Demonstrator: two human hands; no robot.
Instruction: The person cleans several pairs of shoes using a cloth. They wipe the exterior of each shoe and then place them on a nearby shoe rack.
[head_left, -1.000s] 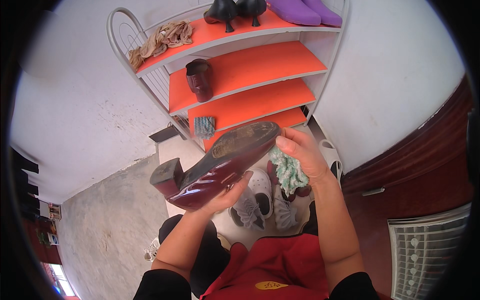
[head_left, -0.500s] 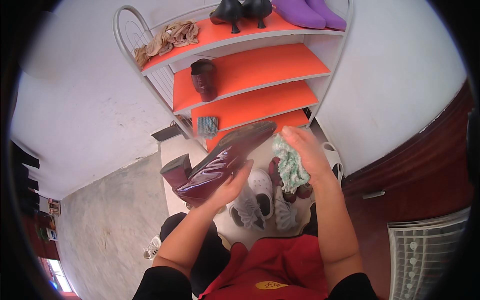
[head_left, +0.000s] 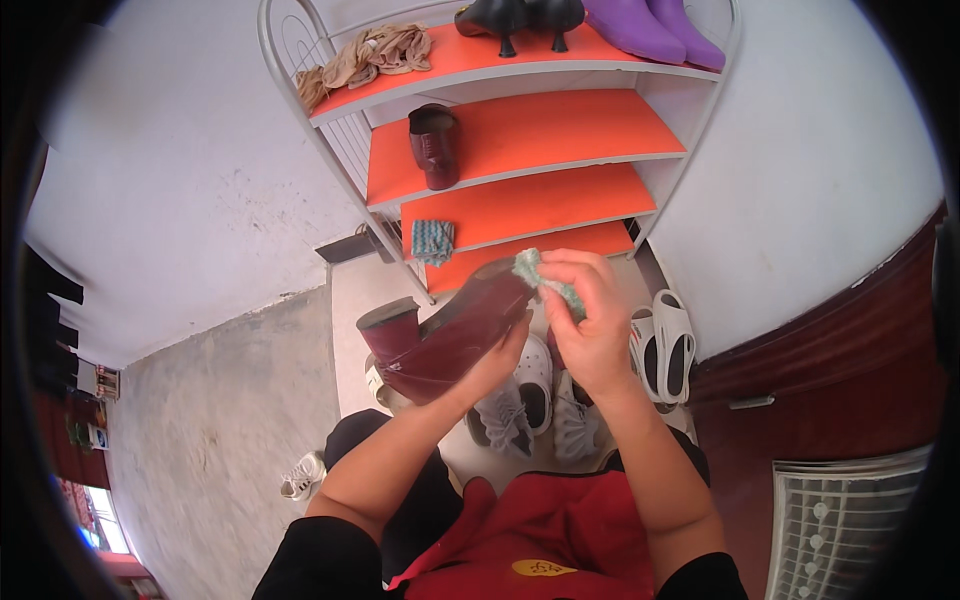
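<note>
A glossy dark red heeled shoe (head_left: 455, 340) is held up on its side, its block heel to the left and its toe pointing up and right. My left hand (head_left: 497, 362) grips it from below; part of the fingers is hidden behind the shoe. My right hand (head_left: 588, 315) pinches a green and white cloth (head_left: 528, 265) and presses it on the toe end of the sole. A matching dark red shoe (head_left: 434, 150) stands on an orange shelf of the rack ahead.
The shoe rack (head_left: 530, 140) also bears black heels (head_left: 520, 18), purple boots (head_left: 655, 30), a beige cloth (head_left: 375, 55) and a folded blue-grey cloth (head_left: 433, 240). Grey sneakers (head_left: 503, 415) and a white clog (head_left: 535, 375) lie below my hands. White slippers (head_left: 675, 350) are by the right wall.
My right hand has moved left and brought the cloth from beside the shoe onto its toe. The shoe is tilted slightly differently, and the whole view has shifted a little.
</note>
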